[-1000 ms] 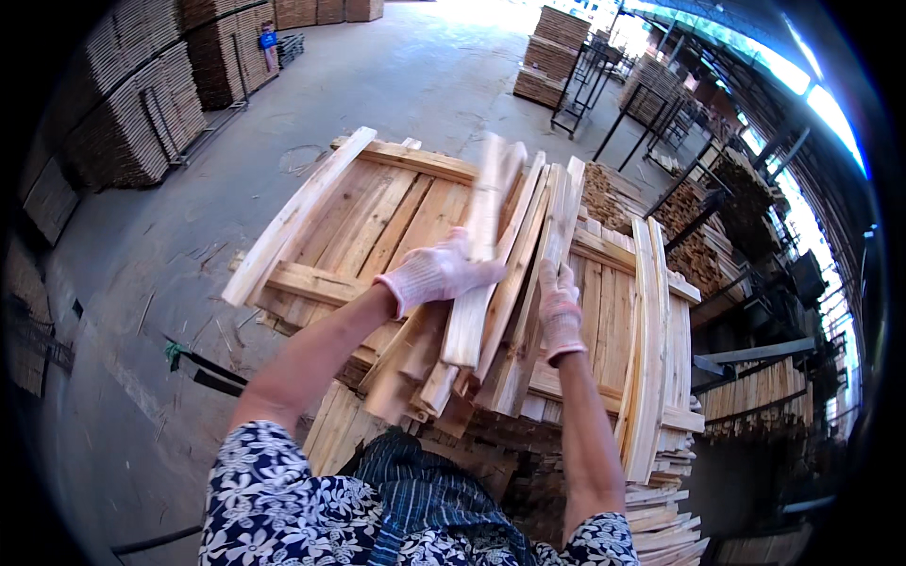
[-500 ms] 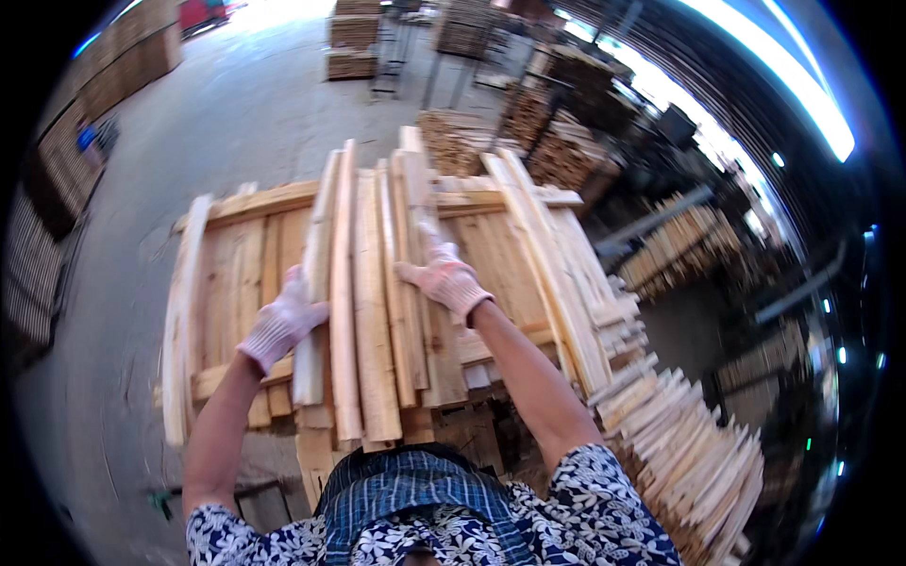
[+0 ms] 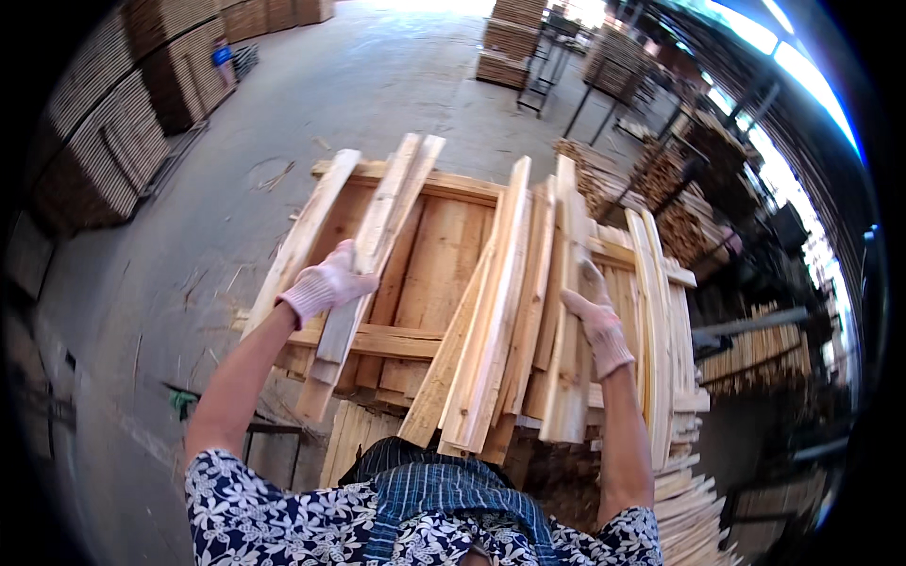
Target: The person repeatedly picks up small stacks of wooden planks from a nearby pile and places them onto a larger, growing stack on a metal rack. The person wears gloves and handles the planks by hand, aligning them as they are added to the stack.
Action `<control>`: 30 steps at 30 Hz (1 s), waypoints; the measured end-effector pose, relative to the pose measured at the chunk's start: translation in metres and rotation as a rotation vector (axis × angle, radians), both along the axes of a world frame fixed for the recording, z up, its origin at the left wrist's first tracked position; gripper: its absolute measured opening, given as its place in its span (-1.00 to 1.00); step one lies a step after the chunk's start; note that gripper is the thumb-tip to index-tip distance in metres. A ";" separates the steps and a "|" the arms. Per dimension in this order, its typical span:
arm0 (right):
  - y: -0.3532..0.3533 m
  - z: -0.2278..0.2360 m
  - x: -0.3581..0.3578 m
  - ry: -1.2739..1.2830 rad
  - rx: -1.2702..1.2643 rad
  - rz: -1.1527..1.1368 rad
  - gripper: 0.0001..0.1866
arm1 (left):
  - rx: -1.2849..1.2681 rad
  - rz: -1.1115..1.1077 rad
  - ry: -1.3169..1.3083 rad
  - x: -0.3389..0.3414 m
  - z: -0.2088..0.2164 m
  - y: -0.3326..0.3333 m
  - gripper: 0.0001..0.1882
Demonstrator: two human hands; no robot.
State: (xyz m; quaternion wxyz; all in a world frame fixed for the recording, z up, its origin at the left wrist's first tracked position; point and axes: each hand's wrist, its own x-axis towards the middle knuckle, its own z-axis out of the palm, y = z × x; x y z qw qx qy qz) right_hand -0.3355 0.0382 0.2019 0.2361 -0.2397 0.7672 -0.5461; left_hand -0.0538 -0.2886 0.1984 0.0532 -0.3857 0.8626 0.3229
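Observation:
My left hand [image 3: 330, 280], in a pale pink knitted glove, is closed round a pair of long, narrow wooden boards [image 3: 387, 222] lying side by side. In a matching glove, my right hand [image 3: 602, 321] grips the right edge of another wooden board [image 3: 564, 363], its thumb over the top face. Between my hands several loose boards [image 3: 486, 349] lie in a slanted, overlapping bunch. All of them rest across a wooden frame [image 3: 401, 341] with wider planks [image 3: 439, 274] inside. One pale board [image 3: 307, 236] lies left of my left hand.
More boards [image 3: 651, 311] lie along the right side of the frame. A heap of thin wood strips [image 3: 684, 509] is at the lower right. Tall stacks of timber [image 3: 90, 160] stand at the far left, others [image 3: 510, 42] at the back. Wood scraps [image 3: 274, 176] litter the concrete floor.
The view has turned, so everything sits further right. My left hand has carried its boards leftward across the frame, widening the gap to the middle bunch. Those middle boards are now tilted and more spread.

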 end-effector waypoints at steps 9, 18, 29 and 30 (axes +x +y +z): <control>-0.038 0.059 0.054 0.094 -0.345 0.172 -0.09 | -0.169 -0.038 -0.070 -0.016 0.027 0.021 -0.12; -0.162 0.034 0.111 -0.090 -0.343 0.203 -0.19 | 0.151 0.098 0.446 0.030 0.036 -0.012 -0.22; -0.243 0.000 0.152 0.840 1.049 0.762 -0.31 | -0.682 0.028 -0.238 0.038 -0.014 0.010 -0.52; -0.238 0.001 0.150 0.779 1.021 0.694 -0.30 | -0.648 0.023 -0.227 0.034 -0.011 0.012 -0.49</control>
